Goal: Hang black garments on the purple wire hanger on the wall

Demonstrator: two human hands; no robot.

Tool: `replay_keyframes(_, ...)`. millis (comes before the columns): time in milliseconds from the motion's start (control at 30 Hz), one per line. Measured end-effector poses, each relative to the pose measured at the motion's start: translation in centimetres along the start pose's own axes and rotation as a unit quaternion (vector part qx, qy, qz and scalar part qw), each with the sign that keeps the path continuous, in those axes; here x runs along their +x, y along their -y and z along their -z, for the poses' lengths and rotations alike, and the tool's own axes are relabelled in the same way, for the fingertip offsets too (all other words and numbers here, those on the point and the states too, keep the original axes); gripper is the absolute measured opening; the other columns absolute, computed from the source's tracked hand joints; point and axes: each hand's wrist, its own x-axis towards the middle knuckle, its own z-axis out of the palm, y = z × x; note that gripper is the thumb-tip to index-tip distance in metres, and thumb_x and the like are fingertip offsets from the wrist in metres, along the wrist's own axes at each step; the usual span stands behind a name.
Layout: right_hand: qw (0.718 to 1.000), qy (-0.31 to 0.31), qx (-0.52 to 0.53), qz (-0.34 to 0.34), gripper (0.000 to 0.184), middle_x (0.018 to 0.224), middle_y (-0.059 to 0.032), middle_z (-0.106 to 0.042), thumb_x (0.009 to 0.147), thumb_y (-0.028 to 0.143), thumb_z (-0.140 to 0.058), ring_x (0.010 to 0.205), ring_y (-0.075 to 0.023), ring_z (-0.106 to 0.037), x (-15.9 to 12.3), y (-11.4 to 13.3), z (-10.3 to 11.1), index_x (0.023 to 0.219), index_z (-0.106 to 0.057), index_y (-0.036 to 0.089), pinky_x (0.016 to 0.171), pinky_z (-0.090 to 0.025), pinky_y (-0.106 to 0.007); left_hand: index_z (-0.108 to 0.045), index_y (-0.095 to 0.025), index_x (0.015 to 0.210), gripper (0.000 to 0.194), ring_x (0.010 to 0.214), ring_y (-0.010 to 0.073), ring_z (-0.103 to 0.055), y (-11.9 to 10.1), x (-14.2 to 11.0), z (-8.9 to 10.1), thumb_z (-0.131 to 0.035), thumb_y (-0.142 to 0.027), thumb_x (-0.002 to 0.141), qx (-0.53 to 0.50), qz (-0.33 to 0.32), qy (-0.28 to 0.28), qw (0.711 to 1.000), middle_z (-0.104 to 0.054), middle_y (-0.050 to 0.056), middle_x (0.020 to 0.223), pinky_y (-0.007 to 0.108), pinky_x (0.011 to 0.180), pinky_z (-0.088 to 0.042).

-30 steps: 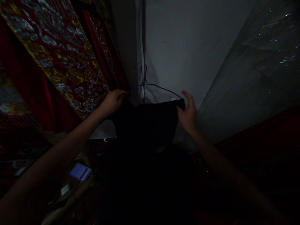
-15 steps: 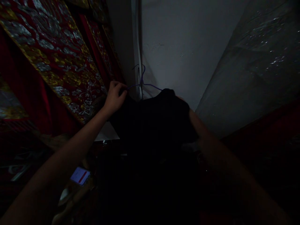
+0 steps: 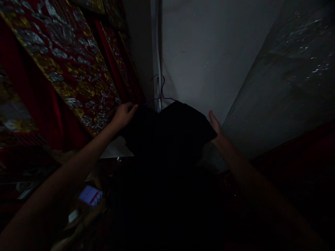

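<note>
A black short-sleeved shirt (image 3: 180, 129) hangs on a thin purple hanger (image 3: 162, 91) against a pale upright pipe. Its lower part melts into the dark. My left hand (image 3: 123, 116) is closed at the shirt's left shoulder, thumb and fingers bent over the cloth. At the opposite sleeve is my right hand (image 3: 216, 126), partly behind the cloth, with a finger or thumb stretched upward; its other fingers are hidden.
Red cloth with gold and silver embroidery (image 3: 70, 69) hangs at the left. A pale wall (image 3: 209, 52) stands behind the shirt, with clear plastic sheeting (image 3: 282, 90) on the right. A lit phone (image 3: 89, 195) lies low on the left.
My right hand has come out from behind the shirt's right shoulder to the sleeve's outer edge. The raised collar cloth now lies flatter on the hanger. My left hand has shifted slightly outward and down.
</note>
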Motion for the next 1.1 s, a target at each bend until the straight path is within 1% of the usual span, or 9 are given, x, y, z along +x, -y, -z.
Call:
replay_keyframes(133,0.999,-0.019,0.023,-0.021,0.040,0.097,-0.0066,-0.078,0.085,0.057,-0.068,0.105,-0.0248,-0.071,1.2,1.1,0.7,0.097,-0.074,0.020,0.098,-0.054,-0.036,-0.069,-0.016,0.102,0.036,0.100,0.0243,-0.065,-1.9,-0.3,0.3,-0.045,-0.042,0.097,-0.054,-0.094,-0.017,0.994,-0.073,0.009,0.105,0.037,0.095,-0.049)
replay_keyframes(267,0.994,-0.100,0.025,0.046,0.051,0.105,-0.0094,-0.076,0.087,0.066,-0.060,0.114,-0.0271,-0.068,0.4,2.7,0.0,0.108,-0.072,0.021,0.099,-0.055,-0.039,-0.063,-0.019,0.125,0.038,0.126,0.0239,-0.055,-5.6,-1.1,1.2,-0.048,-0.042,0.098,-0.092,-0.187,-0.066,0.976,-0.062,0.010,0.132,0.041,0.111,-0.041)
replay_keyframes(433,0.968,-0.194,-0.091,0.132,0.057,0.122,-0.0128,-0.070,0.088,0.070,-0.053,0.123,-0.0311,-0.061,-6.9,2.8,-3.0,0.110,-0.071,0.021,0.110,-0.044,-0.047,-0.062,-0.018,0.117,0.042,0.101,0.0213,-0.067,-9.2,-2.6,1.6,-0.045,-0.051,0.098,-0.277,-0.037,0.021,0.960,-0.070,0.011,0.111,0.038,0.093,-0.052)
replay_keyframes(500,0.968,0.000,-0.173,0.179,0.054,0.112,-0.0132,-0.073,0.088,0.068,-0.056,0.113,-0.0314,-0.066,-10.5,3.2,-4.6,0.107,-0.074,0.021,0.104,-0.049,-0.047,-0.062,-0.017,0.108,0.043,0.090,0.0207,-0.068,-10.2,-3.3,1.5,-0.041,-0.054,0.098,-0.389,0.069,0.104,0.913,-0.071,0.013,0.104,0.038,0.084,-0.054)
replay_keyframes(600,0.872,0.381,-0.243,0.189,0.053,0.121,-0.0115,-0.070,0.085,0.058,-0.069,0.111,-0.0285,-0.067,-13.8,4.6,-6.5,0.124,-0.069,0.023,0.097,-0.052,-0.039,-0.061,-0.018,0.095,0.030,0.066,0.0159,-0.062,-10.9,-5.2,1.9,-0.051,-0.046,0.094,-0.465,0.186,0.237,0.832,-0.070,0.010,0.087,0.033,0.065,-0.052)
replay_keyframes(667,0.831,0.470,-0.250,0.163,0.048,0.125,-0.0092,-0.070,0.091,0.051,-0.064,0.111,-0.0251,-0.068,-14.0,5.2,-7.0,0.131,-0.066,0.024,0.096,-0.051,-0.035,-0.063,-0.018,0.095,0.025,0.047,0.0107,-0.047,-10.8,-6.8,2.4,-0.059,-0.042,0.088,-0.411,0.207,0.345,0.818,-0.064,0.004,0.072,0.028,0.048,-0.042)
replay_keyframes(733,0.843,0.456,-0.252,0.131,0.038,0.117,-0.0073,-0.074,0.098,0.046,-0.055,0.104,-0.0219,-0.070,-13.2,4.9,-7.0,0.125,-0.069,0.023,0.090,-0.051,-0.032,-0.065,-0.019,0.095,0.027,0.043,0.0091,-0.039,-10.2,-8.1,3.2,-0.061,-0.044,0.086,-0.307,0.168,0.388,0.853,-0.061,0.001,0.067,0.025,0.043,-0.033)
replay_keyframes(867,0.890,0.372,-0.251,0.077,0.032,0.093,-0.0049,-0.076,0.099,0.041,-0.052,0.084,-0.0184,-0.070,-11.4,2.7,-6.6,0.107,-0.075,0.019,0.074,-0.049,-0.028,-0.065,-0.019,0.079,0.027,0.056,0.0131,-0.053,-8.6,-7.3,4.7,-0.059,-0.044,0.086,-0.153,0.026,0.207,0.966,-0.063,0.003,0.069,0.025,0.049,-0.038)
replay_keyframes(1100,0.862,0.470,-0.191,0.000,0.032,0.088,-0.0047,-0.075,0.097,0.041,-0.054,0.076,-0.0159,-0.067,-12.5,0.6,-9.6,0.105,-0.074,0.018,0.066,-0.046,-0.024,-0.062,-0.016,0.066,0.023,0.048,0.0113,-0.045,-7.3,4.3,3.6,-0.062,-0.030,0.085,-0.140,0.060,0.031,0.988,-0.052,0.001,0.055,0.026,0.050,-0.036)
